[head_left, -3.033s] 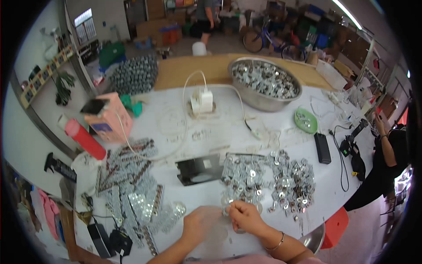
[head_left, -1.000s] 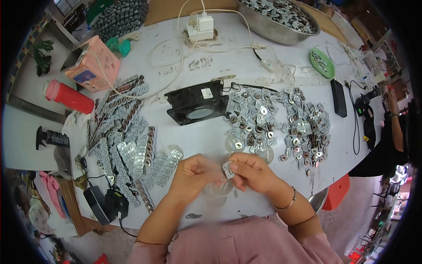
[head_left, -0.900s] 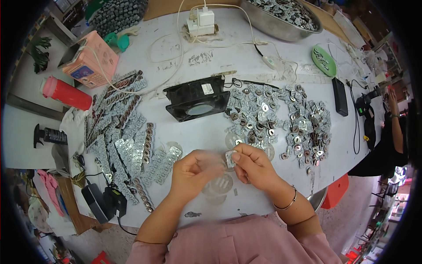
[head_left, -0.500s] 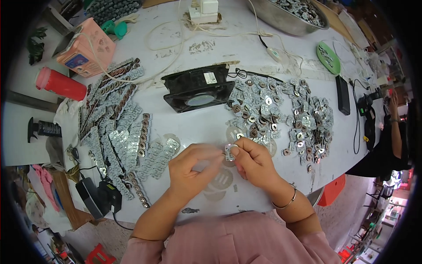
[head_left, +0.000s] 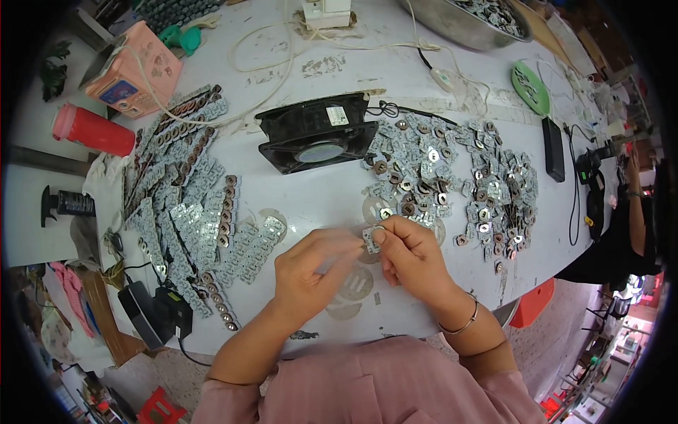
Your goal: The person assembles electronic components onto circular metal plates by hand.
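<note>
Between thumb and fingers, my right hand (head_left: 413,256) pinches a small flat, pale grey board (head_left: 371,239) above the middle of the table. My left hand (head_left: 311,267) is close by on the left, its fingertips reaching the board's left edge. Those fingers are smeared by motion, so I cannot tell whether they grip it. Beyond my right hand lies a loose pile of similar small boards (head_left: 417,166), many with round brown or shiny discs. On the left are joined strips of such boards (head_left: 191,205), stacked at angles.
A black fan (head_left: 318,138) stands beyond my hands. Another pile of boards (head_left: 498,187) lies farther right, near a green tray (head_left: 530,88) and a black bar-shaped device (head_left: 552,150). A metal basin (head_left: 466,25) is at the back, a red bottle (head_left: 93,129) at left. White cables cross the table.
The view has shifted slightly. The small board in my right hand is tilted differently, and my left fingers are blurred in both frames.
</note>
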Demonstrator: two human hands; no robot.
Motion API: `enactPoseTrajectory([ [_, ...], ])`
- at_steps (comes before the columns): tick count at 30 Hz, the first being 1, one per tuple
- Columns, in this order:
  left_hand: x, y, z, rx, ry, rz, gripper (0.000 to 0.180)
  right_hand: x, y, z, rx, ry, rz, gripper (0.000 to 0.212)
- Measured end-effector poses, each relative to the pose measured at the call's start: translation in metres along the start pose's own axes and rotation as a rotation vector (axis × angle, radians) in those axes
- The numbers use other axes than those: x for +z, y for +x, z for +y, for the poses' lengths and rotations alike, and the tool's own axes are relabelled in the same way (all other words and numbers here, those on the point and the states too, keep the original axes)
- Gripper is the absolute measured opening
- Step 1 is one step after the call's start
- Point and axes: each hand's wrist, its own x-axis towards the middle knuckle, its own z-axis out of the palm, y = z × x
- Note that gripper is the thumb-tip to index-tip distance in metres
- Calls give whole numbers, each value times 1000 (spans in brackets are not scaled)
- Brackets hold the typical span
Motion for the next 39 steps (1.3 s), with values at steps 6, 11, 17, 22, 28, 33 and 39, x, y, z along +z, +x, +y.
enactPoseTrajectory([
  [6, 2, -4, -7, -394, -406, -75, 21, -12, 5, -5, -394, -529, 127, 12],
  [11, -1, -2, -8, -428, -538, -71, 23, -17, 7, -4, -458, -543, 12, 11],
  [17, -8, 0, -6, -405, -509, -167, 23, -17, 5, -13, -198, -347, -226, 12],
  [22, -14, 3, -4, -399, -539, -227, 28, -15, 5, -7, -26, -104, -260, 17],
  [28, -24, 6, -6, -324, -352, -309, 28, -13, 5, -12, 81, -5, -313, 19],
  [33, -17, 5, -4, -424, -472, -208, 23, -15, 5, -5, 136, 153, -309, 22],
  [39, -10, -3, -7, -196, -271, -114, 19, -9, 5, -2, 180, 163, -175, 21],
])
